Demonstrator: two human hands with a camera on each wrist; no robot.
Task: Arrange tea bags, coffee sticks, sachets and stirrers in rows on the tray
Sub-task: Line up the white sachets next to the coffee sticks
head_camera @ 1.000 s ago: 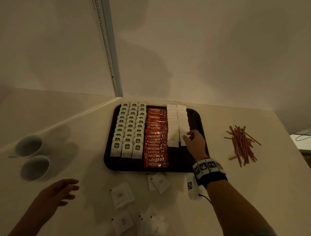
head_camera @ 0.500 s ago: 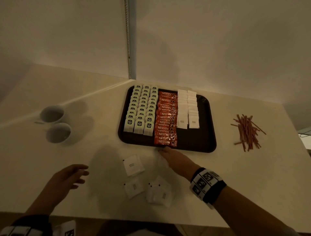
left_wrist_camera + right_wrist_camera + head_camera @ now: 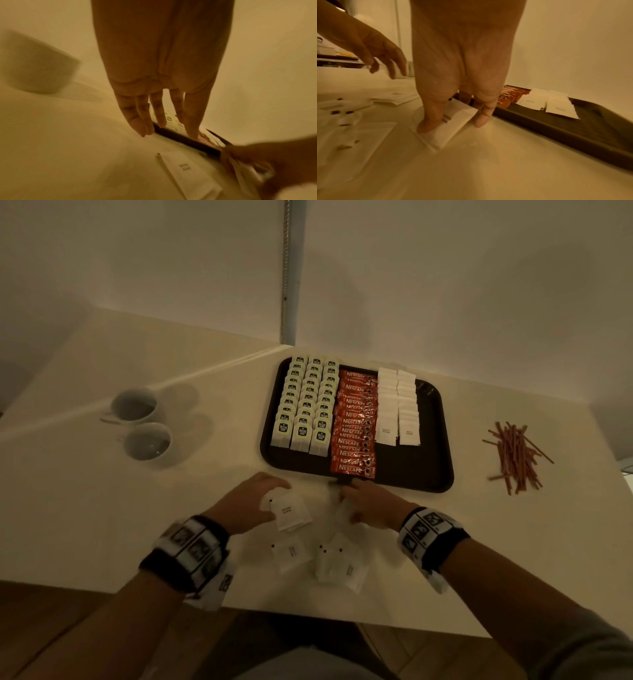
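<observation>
Sachets (image 3: 337, 563) lie loose at the frame's lower centre, where the right hand (image 3: 371, 503) pinches one sachet (image 3: 452, 124) off the table and the left hand (image 3: 245, 505), fingers straight, reaches for another, likely bound for the tray (image 3: 442, 440) already holding tea bags (image 3: 305, 405), Nescafé sticks (image 3: 356, 422) and two short sachet rows

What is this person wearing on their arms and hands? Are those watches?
Not watches, it seems. Both hands, left hand and right hand, are bare, without gloves or visible rings. Each wrist carries a wide black band faced with white panels printed with black square patterns. A grey sleeve shows on the right upper forearm; the left forearm is bare.
</observation>
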